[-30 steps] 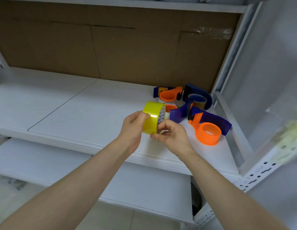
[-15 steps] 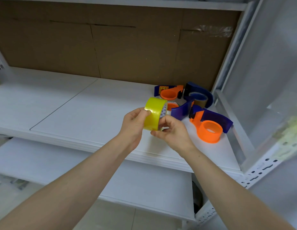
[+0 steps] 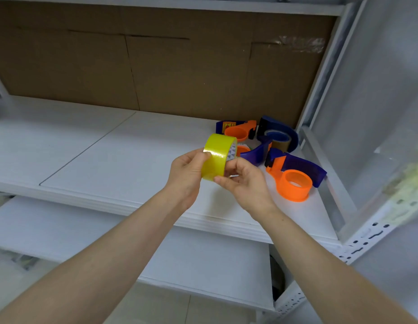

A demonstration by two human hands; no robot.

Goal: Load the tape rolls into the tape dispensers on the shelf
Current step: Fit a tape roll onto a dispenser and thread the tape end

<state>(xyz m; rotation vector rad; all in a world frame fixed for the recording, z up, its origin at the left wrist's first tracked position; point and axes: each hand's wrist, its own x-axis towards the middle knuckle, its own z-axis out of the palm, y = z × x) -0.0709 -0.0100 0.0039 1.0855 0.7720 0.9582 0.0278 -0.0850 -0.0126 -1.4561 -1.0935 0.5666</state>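
head view: left hand [image 3: 186, 170] and right hand [image 3: 246, 183] both grip the yellow tape roll [image 3: 216, 155] above the shelf [image 3: 114, 160], its core axis running hand to hand, and the empty orange dispenser [image 3: 295, 181] lies just right of the right hand, the nearer one.

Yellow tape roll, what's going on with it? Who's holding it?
A person holds the yellow tape roll in both hands, just over the white shelf. The left hand grips one side, and the right hand pinches the other. Orange and blue tape dispensers lie on the shelf to the right. The roll is not in one yet.
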